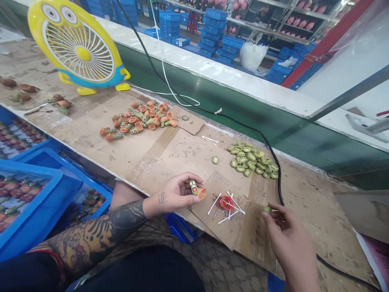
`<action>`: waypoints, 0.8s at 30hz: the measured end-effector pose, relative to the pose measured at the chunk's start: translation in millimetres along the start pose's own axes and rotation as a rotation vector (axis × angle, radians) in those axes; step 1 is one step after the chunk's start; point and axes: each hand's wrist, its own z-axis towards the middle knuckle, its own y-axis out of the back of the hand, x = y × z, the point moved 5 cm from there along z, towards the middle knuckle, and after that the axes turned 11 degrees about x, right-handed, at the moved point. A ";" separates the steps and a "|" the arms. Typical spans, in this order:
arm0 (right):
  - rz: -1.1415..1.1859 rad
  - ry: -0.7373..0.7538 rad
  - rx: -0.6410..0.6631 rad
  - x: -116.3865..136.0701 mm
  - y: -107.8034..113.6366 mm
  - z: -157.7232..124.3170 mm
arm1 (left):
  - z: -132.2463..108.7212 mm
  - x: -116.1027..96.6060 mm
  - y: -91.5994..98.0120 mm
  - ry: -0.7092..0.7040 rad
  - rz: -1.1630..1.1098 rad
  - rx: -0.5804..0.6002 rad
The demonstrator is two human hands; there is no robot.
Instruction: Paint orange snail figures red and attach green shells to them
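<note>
My left hand (173, 194) grips a small snail figurine (197, 191) with an orange shell and a green body with a painted face. My right hand (285, 231) pinches a small green disc (267, 209) between finger and thumb. Just left of that hand lies a red dish (226, 202) with several white cotton swabs around it. A heap of green discs (251, 159) sits farther up the cardboard (182, 162), one loose disc (215, 159) apart from it. Beyond them is a pile of orange-and-green snail bodies (138, 117).
A yellow cartoon fan (79, 44) stands at the far left of the bench, beside finished figurines (21, 91). Blue crates of figurines (30, 194) sit below the left edge. A black cable (270, 150) crosses the bench. Blue crates stand beyond the green-faced partition (243, 101).
</note>
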 end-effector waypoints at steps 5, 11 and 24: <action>0.506 0.210 -0.042 48.2 -6.9 -59.1 | -5.3 1.3 -29.3 0.060 -0.042 0.016; 0.471 0.491 0.067 103.8 -27.7 -84.0 | -3.7 -0.8 -56.2 -0.012 -0.024 0.098; 0.238 0.636 0.147 107.7 -39.3 -81.5 | -6.4 -12.2 -55.3 -0.138 0.107 0.086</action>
